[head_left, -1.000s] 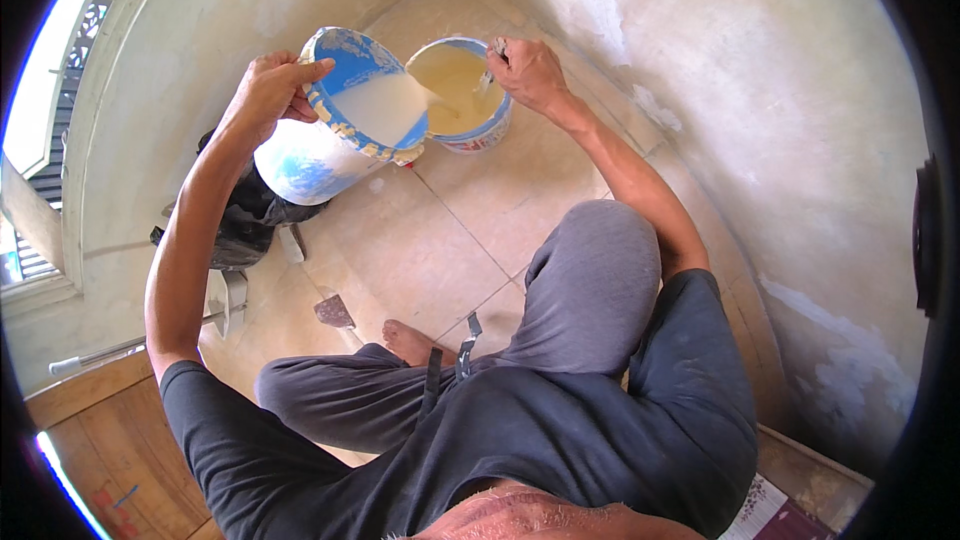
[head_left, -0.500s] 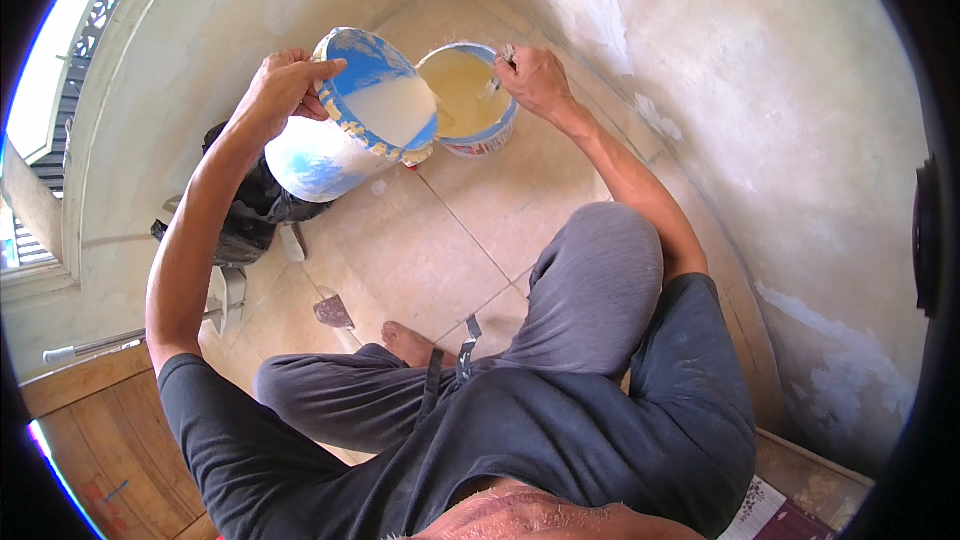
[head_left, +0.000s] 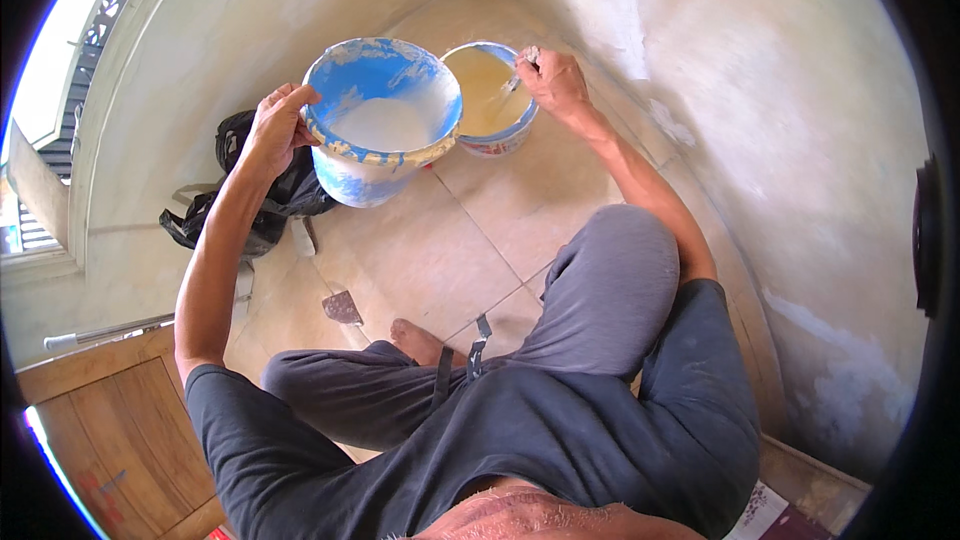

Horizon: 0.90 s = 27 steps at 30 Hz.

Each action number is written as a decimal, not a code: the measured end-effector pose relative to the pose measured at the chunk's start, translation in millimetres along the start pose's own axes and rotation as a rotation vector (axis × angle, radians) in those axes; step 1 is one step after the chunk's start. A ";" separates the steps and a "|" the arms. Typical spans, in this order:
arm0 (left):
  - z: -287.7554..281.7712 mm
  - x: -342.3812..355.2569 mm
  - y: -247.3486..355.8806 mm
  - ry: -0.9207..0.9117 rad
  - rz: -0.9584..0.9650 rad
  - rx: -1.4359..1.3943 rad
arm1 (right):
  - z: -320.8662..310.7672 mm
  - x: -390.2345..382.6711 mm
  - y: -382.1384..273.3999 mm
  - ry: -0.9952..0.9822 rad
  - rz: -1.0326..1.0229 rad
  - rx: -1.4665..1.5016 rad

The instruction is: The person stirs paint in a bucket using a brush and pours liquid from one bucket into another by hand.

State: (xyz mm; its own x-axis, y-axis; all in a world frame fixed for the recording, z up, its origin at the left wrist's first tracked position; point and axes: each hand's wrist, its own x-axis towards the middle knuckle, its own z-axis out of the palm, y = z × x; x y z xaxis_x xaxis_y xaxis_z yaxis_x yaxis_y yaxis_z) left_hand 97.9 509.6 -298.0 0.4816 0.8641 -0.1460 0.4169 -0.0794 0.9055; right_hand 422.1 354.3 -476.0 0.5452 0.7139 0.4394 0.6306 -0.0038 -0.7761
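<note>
My left hand [head_left: 275, 128] grips the left rim of a paint-smeared bucket [head_left: 388, 155], thumb over the edge. The bucket is blue inside, white and blue outside, tilts slightly and holds white liquid. Touching or very near its right side stands a smaller pail [head_left: 497, 147] with a blue rim, holding yellowish liquid [head_left: 478, 90]. Above that pail's right edge, my right hand [head_left: 555, 83] is closed round a slim tool [head_left: 514, 82] with a stained, pale handle end and a shiny lower part. The tool reaches down to the liquid; its tip cannot be made out.
A black plastic bag [head_left: 298, 185] lies behind my left forearm, with a flat-bladed scraper [head_left: 304, 236] beside it. A brown shard [head_left: 342, 307] lies on the tiled floor [head_left: 420, 250]. Patched walls [head_left: 770, 140] meet in the far corner. A wooden panel [head_left: 125, 440] stands at lower left.
The bucket in my left hand has swung from a steep tilt toward the pail to nearly upright. My right hand stays over the pail with the tool.
</note>
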 end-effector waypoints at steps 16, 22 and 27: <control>-4.0 5.0 -96.8 -0.089 -0.074 -0.262 | 21.9 41.3 29.2 -0.246 0.055 -0.053; 3.7 0.8 -146.1 -0.129 -0.147 -0.331 | 18.8 59.0 21.9 -0.374 0.075 -0.075; 12.7 0.8 -168.9 -0.163 -0.205 -0.361 | 11.9 74.0 17.1 -0.425 0.075 -0.089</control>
State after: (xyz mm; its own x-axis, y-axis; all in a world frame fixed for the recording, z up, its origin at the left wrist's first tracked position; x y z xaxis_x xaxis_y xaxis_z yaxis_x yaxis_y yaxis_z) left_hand 37.7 517.3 -456.1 0.5443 0.7520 -0.3718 0.2347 0.2890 0.9281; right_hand 466.6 415.4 -462.1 0.3275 0.9338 0.1437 0.6533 -0.1139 -0.7485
